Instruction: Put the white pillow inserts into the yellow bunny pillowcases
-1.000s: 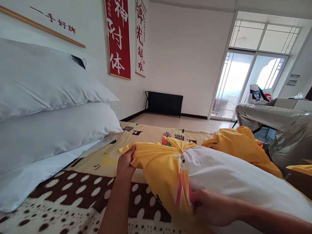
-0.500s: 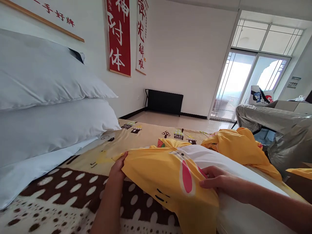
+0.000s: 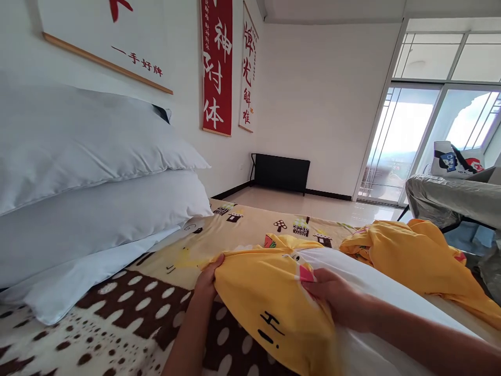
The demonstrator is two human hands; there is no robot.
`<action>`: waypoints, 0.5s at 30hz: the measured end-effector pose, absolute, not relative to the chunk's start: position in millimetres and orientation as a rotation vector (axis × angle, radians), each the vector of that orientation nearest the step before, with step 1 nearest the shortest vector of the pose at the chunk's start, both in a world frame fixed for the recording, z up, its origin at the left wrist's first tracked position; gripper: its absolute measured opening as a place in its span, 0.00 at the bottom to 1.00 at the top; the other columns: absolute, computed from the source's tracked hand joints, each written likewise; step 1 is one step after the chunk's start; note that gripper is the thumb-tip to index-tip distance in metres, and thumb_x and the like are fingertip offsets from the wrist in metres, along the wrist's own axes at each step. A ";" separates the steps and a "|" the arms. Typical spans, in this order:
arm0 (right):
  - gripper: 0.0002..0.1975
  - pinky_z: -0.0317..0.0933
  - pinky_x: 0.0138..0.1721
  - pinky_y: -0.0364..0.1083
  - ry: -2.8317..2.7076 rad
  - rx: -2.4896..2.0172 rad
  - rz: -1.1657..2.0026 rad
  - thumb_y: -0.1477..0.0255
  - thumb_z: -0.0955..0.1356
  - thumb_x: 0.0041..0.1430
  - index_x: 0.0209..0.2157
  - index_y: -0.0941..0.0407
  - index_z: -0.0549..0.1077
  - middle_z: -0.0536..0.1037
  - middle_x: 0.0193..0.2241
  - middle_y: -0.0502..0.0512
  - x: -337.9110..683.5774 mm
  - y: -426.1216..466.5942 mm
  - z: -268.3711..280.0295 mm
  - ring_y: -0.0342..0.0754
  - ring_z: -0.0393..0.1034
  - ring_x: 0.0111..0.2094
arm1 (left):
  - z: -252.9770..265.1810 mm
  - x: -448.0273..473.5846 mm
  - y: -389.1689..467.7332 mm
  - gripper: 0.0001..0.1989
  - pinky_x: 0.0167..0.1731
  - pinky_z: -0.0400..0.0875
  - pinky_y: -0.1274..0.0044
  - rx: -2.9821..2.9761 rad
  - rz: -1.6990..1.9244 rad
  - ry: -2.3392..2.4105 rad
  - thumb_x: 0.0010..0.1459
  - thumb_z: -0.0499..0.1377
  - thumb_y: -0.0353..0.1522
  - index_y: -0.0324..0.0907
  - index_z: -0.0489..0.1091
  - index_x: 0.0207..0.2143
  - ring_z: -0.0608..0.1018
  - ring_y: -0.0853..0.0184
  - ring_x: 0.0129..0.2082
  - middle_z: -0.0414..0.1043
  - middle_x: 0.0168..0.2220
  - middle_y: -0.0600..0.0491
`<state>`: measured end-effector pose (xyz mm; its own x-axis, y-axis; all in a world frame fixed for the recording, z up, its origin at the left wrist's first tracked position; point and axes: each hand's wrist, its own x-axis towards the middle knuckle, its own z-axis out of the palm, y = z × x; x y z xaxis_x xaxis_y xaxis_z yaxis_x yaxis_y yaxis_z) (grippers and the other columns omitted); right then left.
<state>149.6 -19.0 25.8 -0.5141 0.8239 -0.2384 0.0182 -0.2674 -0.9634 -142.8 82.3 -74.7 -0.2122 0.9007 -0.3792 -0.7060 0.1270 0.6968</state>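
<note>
A yellow pillowcase with a pink-and-white rabbit print covers the near end of a white pillow lying on the bed. My left hand is closed around the case's left corner, the fingers partly hidden behind the cloth. On the right, my right hand pinches a fold of the case at the pink ear print, beside the bare white part of the pillow. The lower edge of the case hangs toward me and is slightly blurred.
White pillows are stacked at the left. A patterned blanket covers the bed. Bunched yellow fabric lies at the right, near a plastic-wrapped piece of furniture. A black folded panel leans by the far wall.
My right hand has gathered the case, so the pink ear is now mostly folded into the grip. My left hand keeps its corner. The view has turned a little to the left.
</note>
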 end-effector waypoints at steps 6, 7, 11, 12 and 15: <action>0.10 0.64 0.29 0.42 -1.060 -1.021 1.707 0.70 0.73 0.43 0.29 0.57 0.71 0.78 0.26 0.52 190.4 -5.5 17.7 0.46 0.73 0.28 | -73.3 -128.5 87.4 0.04 0.27 0.75 0.75 0.323 1.584 0.940 0.55 0.58 0.25 0.33 0.71 0.34 0.78 0.66 0.23 0.76 0.27 0.47; 0.10 0.64 0.29 0.42 -1.056 -1.015 1.731 0.71 0.73 0.43 0.29 0.57 0.71 0.78 0.26 0.52 193.8 -0.6 12.9 0.46 0.73 0.27 | -70.4 -126.7 85.9 0.04 0.26 0.75 0.75 0.335 1.594 0.943 0.55 0.58 0.25 0.33 0.71 0.34 0.78 0.65 0.23 0.76 0.27 0.47; 0.13 0.66 0.32 0.44 -1.077 -0.948 1.899 0.73 0.73 0.44 0.33 0.58 0.70 0.78 0.28 0.52 193.4 6.0 0.8 0.46 0.74 0.29 | -52.0 -123.1 73.6 0.06 0.24 0.73 0.76 0.380 1.681 0.976 0.55 0.60 0.29 0.34 0.70 0.35 0.76 0.68 0.20 0.74 0.25 0.50; 0.14 0.66 0.33 0.44 -1.067 -0.934 1.902 0.72 0.73 0.44 0.34 0.58 0.69 0.78 0.28 0.52 192.1 4.3 1.2 0.46 0.74 0.30 | -46.5 -121.8 69.0 0.07 0.24 0.73 0.77 0.402 1.711 0.972 0.55 0.60 0.30 0.35 0.70 0.36 0.76 0.68 0.21 0.74 0.26 0.50; 0.12 0.66 0.30 0.43 -1.042 -0.934 1.821 0.71 0.73 0.44 0.31 0.58 0.68 0.77 0.26 0.52 191.8 -2.8 6.7 0.46 0.73 0.28 | -35.3 -112.8 50.3 0.10 0.25 0.73 0.78 0.456 1.789 0.975 0.55 0.60 0.34 0.38 0.70 0.38 0.76 0.69 0.24 0.74 0.29 0.51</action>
